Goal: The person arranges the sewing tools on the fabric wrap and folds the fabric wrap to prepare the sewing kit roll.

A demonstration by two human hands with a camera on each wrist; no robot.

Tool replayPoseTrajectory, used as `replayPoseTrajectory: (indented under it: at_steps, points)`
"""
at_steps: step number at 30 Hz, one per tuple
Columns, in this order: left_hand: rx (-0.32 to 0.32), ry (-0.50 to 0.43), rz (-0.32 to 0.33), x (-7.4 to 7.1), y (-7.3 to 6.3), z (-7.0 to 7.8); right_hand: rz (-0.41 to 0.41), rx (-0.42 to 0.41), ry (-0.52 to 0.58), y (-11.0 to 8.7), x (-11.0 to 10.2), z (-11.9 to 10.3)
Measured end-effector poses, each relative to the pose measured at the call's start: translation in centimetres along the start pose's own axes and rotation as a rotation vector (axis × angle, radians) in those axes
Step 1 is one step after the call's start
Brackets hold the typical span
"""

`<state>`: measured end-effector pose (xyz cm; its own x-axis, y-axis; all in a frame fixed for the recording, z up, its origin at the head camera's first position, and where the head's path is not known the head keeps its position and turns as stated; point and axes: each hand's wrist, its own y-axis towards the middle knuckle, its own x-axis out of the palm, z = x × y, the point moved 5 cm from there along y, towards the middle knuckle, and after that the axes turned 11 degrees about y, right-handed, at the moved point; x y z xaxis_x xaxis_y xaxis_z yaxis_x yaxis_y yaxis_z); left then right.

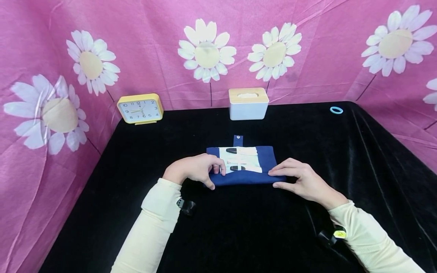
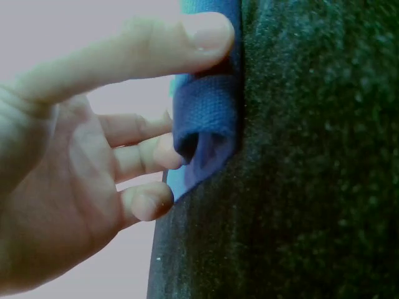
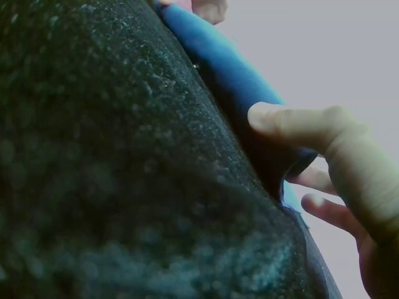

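A navy blue fabric roll-up pouch (image 1: pixel 266 157) lies on the black cloth, its near edge turned over into a thick fold (image 1: pixel 244 178). Its pale inside shows two black-ended items (image 1: pixel 232 151) and other light pieces under a white strap (image 1: pixel 239 157). A snap tab (image 1: pixel 238 140) sticks out at the far side. My left hand (image 1: pixel 196 168) pinches the fold's left end, thumb in front and fingers behind; the rolled end (image 2: pixel 209 109) is seen hollow in the left wrist view. At the other end, my right hand (image 1: pixel 302 180) pinches the fold between thumb (image 3: pixel 293 123) and fingers.
A yellow clock (image 1: pixel 140 109) stands at the back left of the table. Behind the pouch is a white tissue box (image 1: pixel 248 110) with a wooden lid. A light blue ring (image 1: pixel 336 110) lies at the back right. Pink flowered fabric (image 1: pixel 150 49) hangs behind the table.
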<state>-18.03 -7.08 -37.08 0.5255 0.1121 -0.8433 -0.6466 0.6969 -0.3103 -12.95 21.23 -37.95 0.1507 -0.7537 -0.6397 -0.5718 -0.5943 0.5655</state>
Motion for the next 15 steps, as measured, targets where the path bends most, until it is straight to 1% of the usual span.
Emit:
replayPoseTrajectory:
  at_steps: [5, 10, 15]
  points:
    - [-0.004, 0.015, 0.003, -0.12, -0.11, 0.13, 0.010, 0.003, 0.000, -0.05, -0.05, -0.01]
    - [-0.004, 0.017, 0.016, -0.45, -0.37, 0.15, 0.016, 0.033, 0.013, -0.05, -0.11, 0.07]
    - [0.013, 0.012, 0.046, -0.84, -0.62, 0.10, 0.032, -0.007, 0.033, 0.17, -0.15, -0.22]
